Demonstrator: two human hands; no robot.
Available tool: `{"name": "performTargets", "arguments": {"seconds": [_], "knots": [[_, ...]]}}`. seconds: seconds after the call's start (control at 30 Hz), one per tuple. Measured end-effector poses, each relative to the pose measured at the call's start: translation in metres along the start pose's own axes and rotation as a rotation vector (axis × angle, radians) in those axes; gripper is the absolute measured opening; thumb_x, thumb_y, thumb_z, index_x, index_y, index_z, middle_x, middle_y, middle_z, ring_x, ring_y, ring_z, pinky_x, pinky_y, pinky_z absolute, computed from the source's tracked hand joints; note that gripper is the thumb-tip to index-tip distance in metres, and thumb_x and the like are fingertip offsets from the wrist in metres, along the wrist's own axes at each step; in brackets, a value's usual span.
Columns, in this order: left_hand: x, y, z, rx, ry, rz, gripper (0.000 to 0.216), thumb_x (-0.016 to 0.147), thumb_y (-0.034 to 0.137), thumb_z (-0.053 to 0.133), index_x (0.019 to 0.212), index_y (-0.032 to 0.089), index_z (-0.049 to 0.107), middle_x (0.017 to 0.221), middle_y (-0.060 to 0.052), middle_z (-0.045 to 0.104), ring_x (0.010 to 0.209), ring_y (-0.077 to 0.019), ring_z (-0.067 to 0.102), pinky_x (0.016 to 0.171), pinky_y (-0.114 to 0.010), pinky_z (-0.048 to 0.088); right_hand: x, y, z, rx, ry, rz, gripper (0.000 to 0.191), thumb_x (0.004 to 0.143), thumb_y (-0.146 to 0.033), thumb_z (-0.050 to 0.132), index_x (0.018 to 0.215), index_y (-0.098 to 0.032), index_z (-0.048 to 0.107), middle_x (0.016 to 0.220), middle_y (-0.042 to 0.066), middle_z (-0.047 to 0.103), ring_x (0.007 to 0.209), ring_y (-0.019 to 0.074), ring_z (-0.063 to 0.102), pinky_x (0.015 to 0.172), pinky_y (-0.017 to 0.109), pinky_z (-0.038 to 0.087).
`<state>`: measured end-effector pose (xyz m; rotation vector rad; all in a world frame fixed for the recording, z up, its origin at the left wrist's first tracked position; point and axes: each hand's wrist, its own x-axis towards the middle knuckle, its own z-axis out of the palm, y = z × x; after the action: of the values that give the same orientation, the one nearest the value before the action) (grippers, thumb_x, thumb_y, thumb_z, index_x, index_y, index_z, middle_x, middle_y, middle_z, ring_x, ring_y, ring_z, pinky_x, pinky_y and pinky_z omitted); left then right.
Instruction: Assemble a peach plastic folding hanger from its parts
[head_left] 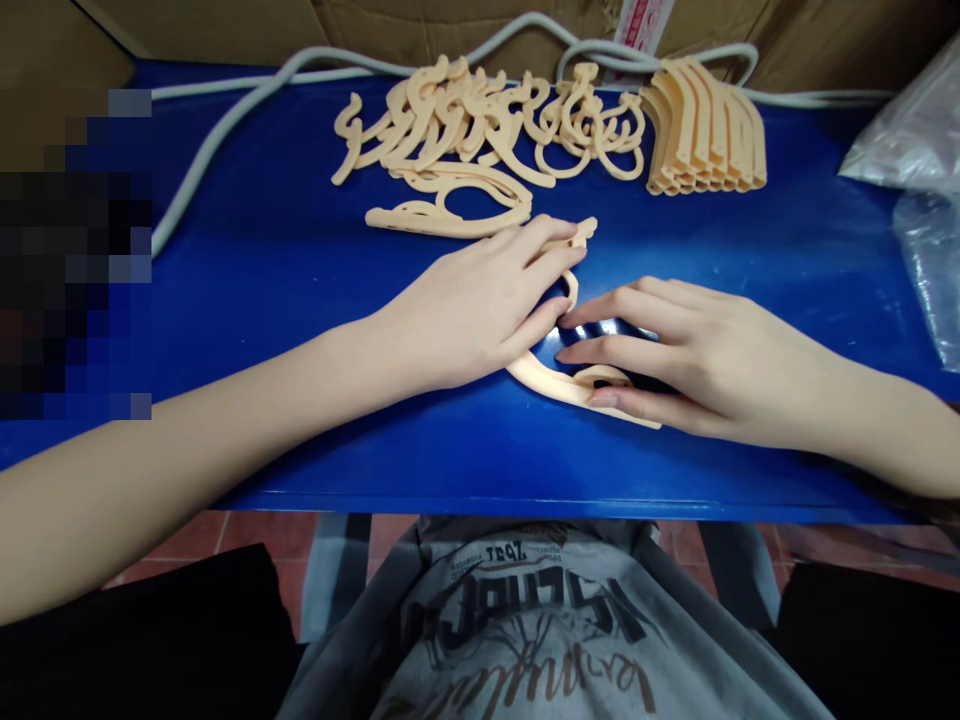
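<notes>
One camera only, worn on the head, looks forward and down at the blue table (285,270) from near; the person's own shirt (540,620) fills the lower edge.

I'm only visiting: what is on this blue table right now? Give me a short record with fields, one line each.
Surface: blue table, with boxes behind it
Hands: left hand and right hand, both flat with fingers stretched out
Under the hands: one curved beige piece, touched by both
Back middle: loose pile of similar pieces
Back right: neat stack beside the pile
Back edge: grey cable
Far right: plastic bag
</notes>
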<state>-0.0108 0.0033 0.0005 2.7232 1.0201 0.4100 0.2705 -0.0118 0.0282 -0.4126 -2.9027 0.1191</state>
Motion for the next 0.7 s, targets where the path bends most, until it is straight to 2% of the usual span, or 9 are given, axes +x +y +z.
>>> {"name": "performTargets", "arguments": {"seconds": [0.1,0.3,0.7], "knots": [[0.0002,-0.0008,0.0011,0.006,-0.003,0.001,0.064,0.121,0.040,0.031,0.174,0.013,0.053,0.184,-0.020,0.050,0.168,-0.0376,0.054,0.140,-0.058,0.046,-0.0004,0.0008,0.0009,0.001,0.006,-0.002,0.039,0.124,-0.045,0.054,0.132,-0.019,0.082,0.146,0.016,0.077,0.114,0.0274,0.072,0.100,0.044,0.057],[-0.0003,-0.0026,0.0028,-0.017,0.019,0.012,0.060,0.120,0.036,0.035,0.174,0.017,0.053,0.182,-0.018,0.053,0.168,-0.0383,0.054,0.139,-0.059,0.047,0.0000,0.0005,0.0004,-0.005,0.013,-0.010,0.041,0.125,-0.046,0.052,0.131,-0.019,0.081,0.144,0.015,0.077,0.113,0.0264,0.072,0.097,0.042,0.056],[0.0003,-0.0034,0.0039,-0.013,0.023,0.018,0.060,0.118,0.032,0.036,0.173,0.015,0.054,0.182,-0.019,0.052,0.167,-0.0398,0.055,0.139,-0.062,0.047,-0.0002,0.0003,0.0006,-0.007,0.011,-0.006,0.041,0.125,-0.047,0.052,0.130,-0.019,0.082,0.144,0.014,0.078,0.111,0.0262,0.072,0.097,0.042,0.057]]}}
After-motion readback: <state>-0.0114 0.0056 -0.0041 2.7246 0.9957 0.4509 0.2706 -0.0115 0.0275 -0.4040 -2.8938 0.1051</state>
